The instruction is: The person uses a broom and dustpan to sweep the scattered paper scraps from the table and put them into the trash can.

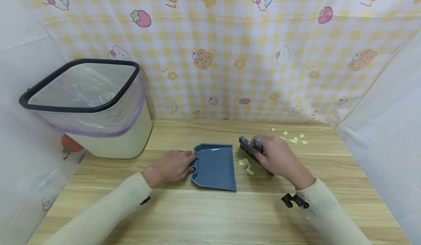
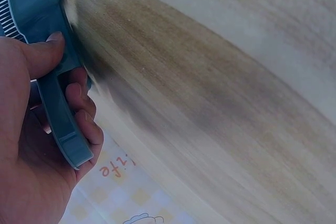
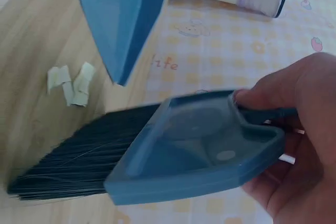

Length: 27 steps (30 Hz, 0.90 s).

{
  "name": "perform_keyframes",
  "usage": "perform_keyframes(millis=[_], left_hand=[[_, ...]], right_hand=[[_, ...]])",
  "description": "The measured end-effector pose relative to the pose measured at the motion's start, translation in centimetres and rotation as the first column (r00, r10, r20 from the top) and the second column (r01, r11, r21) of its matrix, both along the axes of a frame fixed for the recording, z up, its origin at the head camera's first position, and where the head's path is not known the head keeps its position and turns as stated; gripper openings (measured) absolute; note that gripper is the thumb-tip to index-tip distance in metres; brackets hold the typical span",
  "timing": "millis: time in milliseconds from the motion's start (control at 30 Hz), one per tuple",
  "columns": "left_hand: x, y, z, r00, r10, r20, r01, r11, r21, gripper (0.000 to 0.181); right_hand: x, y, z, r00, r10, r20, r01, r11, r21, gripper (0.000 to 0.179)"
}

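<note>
A blue-grey dustpan (image 1: 215,167) lies on the wooden table with its wide edge facing right. My left hand (image 1: 172,165) grips its handle (image 2: 63,116), fingers wrapped round it in the left wrist view. To the right, my right hand (image 1: 281,157) holds a small hand brush (image 3: 189,148) by its handle. Dark bristles (image 3: 84,156) touch or hover just over the table; I cannot tell which. Between brush and dustpan lies a little group of pale yellow paper scraps (image 1: 245,162). Several more scraps (image 1: 294,140) are scattered beyond the right hand.
At the left stands a cream trash bin (image 1: 131,142) with a black rim (image 1: 79,109) and a clear purple-edged liner. A yellow checked cloth (image 1: 223,47) hangs along the table's back edge. White sheets (image 1: 391,128) bound both sides.
</note>
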<state>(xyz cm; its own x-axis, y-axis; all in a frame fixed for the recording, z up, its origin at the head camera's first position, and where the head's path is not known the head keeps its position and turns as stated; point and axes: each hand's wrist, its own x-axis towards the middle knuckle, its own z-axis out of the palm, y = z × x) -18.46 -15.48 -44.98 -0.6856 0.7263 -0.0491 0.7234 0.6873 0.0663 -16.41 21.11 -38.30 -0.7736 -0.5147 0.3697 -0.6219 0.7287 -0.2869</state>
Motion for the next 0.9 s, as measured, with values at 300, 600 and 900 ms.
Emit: perform_keyframes(millis=[300, 600, 900], left_hand=[[0.0, -0.1, 0.0, 1.0, -0.003, 0.001, 0.003, 1.0, 0.001, 0.027], [0.1, -0.2, 0.1, 1.0, -0.003, -0.007, 0.003, 1.0, -0.002, 0.027], [0.2, -0.1, 0.3, 1.0, -0.008, -0.005, 0.008, 1.0, 0.028, 0.025]], right_hand=[[0.7, 0.3, -0.2, 0.984, 0.15, 0.096, -0.151, 0.989, 0.001, 0.015], [1.6, 1.2, 0.3, 0.994, 0.095, -0.046, -0.094, 0.995, 0.023, 0.011], [2.0, 0.9, -0.1, 0.976, -0.046, -0.212, 0.058, 0.997, 0.052, 0.021]])
